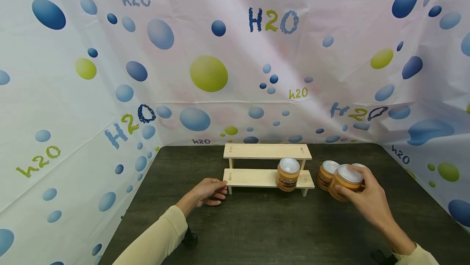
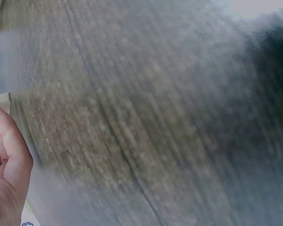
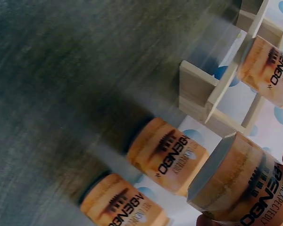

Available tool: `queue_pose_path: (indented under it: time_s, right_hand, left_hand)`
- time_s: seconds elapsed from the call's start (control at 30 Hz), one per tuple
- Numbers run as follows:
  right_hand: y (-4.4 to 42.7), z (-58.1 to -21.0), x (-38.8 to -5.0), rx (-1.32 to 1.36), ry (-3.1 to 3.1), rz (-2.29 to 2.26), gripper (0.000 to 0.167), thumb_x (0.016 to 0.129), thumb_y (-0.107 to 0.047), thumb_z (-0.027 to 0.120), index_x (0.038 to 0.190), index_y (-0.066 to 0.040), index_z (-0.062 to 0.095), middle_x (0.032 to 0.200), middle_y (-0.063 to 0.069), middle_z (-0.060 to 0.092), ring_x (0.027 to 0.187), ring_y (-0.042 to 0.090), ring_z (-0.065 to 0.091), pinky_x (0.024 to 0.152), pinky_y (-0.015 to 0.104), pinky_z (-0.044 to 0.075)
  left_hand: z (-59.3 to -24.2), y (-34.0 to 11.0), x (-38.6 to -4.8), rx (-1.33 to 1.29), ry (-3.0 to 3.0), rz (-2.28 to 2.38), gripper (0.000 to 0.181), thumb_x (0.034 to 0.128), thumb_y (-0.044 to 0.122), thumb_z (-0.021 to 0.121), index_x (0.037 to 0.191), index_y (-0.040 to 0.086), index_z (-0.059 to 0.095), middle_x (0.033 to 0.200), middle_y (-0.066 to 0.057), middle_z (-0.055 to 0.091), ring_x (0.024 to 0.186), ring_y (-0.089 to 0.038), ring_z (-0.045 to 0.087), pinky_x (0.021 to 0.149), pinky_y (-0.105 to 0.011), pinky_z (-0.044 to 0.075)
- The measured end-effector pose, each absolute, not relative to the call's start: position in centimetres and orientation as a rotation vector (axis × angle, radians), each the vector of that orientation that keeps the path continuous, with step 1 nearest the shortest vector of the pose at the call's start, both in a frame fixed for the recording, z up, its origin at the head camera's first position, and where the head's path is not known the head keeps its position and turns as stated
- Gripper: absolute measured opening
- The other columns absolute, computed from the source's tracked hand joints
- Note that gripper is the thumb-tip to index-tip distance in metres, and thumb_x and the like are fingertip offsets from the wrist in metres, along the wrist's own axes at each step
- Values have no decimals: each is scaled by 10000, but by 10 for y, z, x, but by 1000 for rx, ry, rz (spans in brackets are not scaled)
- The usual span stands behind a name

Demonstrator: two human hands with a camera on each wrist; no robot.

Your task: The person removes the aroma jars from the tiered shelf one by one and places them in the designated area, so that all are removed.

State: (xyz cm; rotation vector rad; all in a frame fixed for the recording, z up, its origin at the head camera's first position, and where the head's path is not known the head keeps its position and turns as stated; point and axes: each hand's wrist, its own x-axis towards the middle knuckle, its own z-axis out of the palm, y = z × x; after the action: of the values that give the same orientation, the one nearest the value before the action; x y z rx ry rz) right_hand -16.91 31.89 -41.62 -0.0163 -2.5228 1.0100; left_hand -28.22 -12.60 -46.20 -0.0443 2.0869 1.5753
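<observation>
A two-tier pale wooden shelf stands on the dark table. My left hand is at the left end of its lower board, with thumb and fingertips pinching the corner. On the right, my right hand grips an orange jar with a silvery lid, thumb and fingers round its sides. In the right wrist view this held jar shows its base, lifted off the table. A similar jar sits toward the right of the lower board. Beside the held jar stands another jar, and one more jar is mostly hidden behind it.
The dark wood-grain table runs back to a white sheet printed with blue and green drops and H2O lettering. That sheet also rises along the left and right sides. The shelf's upper board lies behind and above the lower one.
</observation>
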Motion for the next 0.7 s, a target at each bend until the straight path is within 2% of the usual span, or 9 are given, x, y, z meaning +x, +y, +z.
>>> queue_pose_path:
  time_s: [0.1,0.13,0.37,0.53,0.6,0.7]
  right_hand:
    - [320,-420,-168,-46,-2539,1007,784,848,-290,829,1455,-9,419,1309,323,511,1030,436,609,600,159,478]
    - [320,-422,-168,-58,-2546,1003,786,849,-298,828,1454,-6,419,1313,329,507,1040,458,602,604,158,469]
    - [322,-433,-170,-77,-2556,999,764,850,-295,827,1431,15,440,1303,332,516,1045,462,598,613,166,455]
    - [322,-441,-170,-88,-2562,991,770,842,-279,834,1433,25,445,1409,330,476,1104,475,572,649,165,451]
    - [322,-443,-170,-90,-2563,990,767,841,-271,835,1428,31,445,1403,335,478,1110,491,566,694,248,505]
    - [321,-447,-171,-99,-2559,989,752,835,-252,838,1413,34,452,1357,337,499,1095,504,571,749,439,544]
  left_hand:
    - [-462,-126,-283,-43,2089,1576,363,1037,357,560,1105,18,672,911,-13,681,713,-68,656,609,-231,607]
    - [-462,-126,-283,-42,2091,1575,361,1037,357,560,1102,20,673,911,-13,681,713,-68,656,608,-231,607]
    - [-462,-127,-282,-39,2092,1577,365,1036,359,562,1100,18,673,911,-16,682,710,-67,657,612,-235,609]
    - [-463,-126,-282,-39,2091,1579,373,1033,365,566,1103,15,674,910,-16,682,711,-68,659,618,-242,612]
    - [-463,-126,-282,-42,2092,1580,372,1032,366,569,1099,16,676,906,-15,682,711,-70,659,617,-245,612]
    - [-463,-126,-282,-51,2092,1579,367,1032,363,570,1095,18,677,906,-17,683,711,-72,659,614,-245,610]
